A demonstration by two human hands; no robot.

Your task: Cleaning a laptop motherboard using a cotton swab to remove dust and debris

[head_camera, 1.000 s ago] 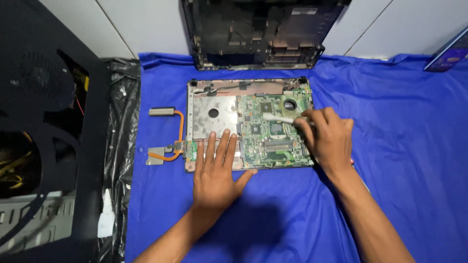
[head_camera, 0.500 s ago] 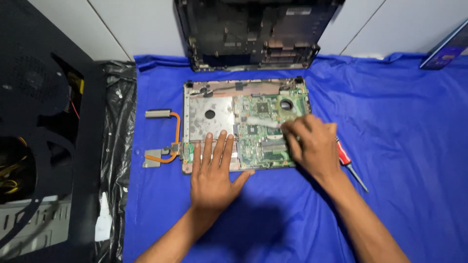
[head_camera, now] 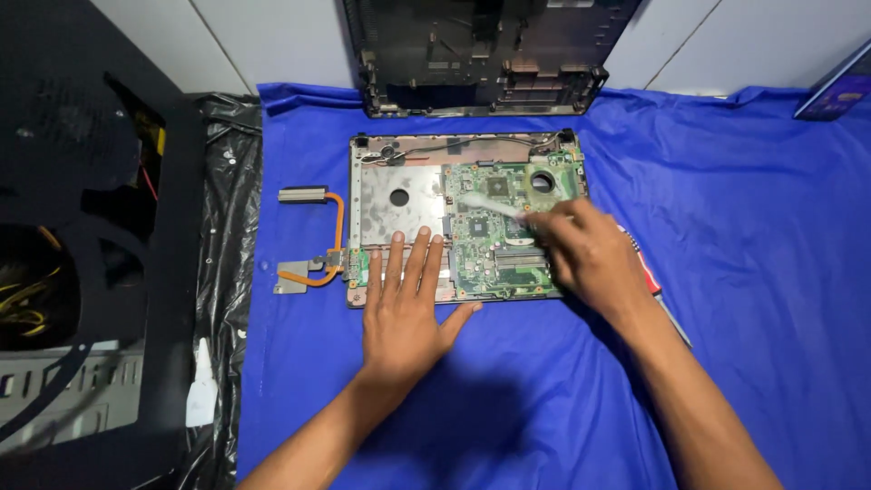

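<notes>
While both forearms reach in from the near edge over the blue cloth (head_camera: pixel 771 272), the left hand (head_camera: pixel 404 313) lies flat and spread, palm down, its fingers pressing the near edge of the opened laptop chassis (head_camera: pixel 399 195) and its thumb resting on the cloth. Just to its right, the right hand (head_camera: pixel 590 254) is closed around the handle of a small pale brush (head_camera: pixel 494 207) (blurred, so its exact form is hard to tell), whose tip lies on the green motherboard (head_camera: pixel 494 254) seated in the right half of the chassis. Partly hidden beneath the right wrist, a red-handled screwdriver (head_camera: pixel 649 272) lies on the cloth just beside the chassis. Left of the chassis sits a copper heat pipe (head_camera: pixel 331 240) with metal plates at its ends, touching the chassis corner. Further left, black plastic sheeting (head_camera: pixel 227 227) covers the cloth's edge, next to a dark computer case (head_camera: pixel 82 272). Beyond the chassis, a black laptop bottom cover (head_camera: pixel 481 54) leans against the white wall (head_camera: pixel 263 41).
</notes>
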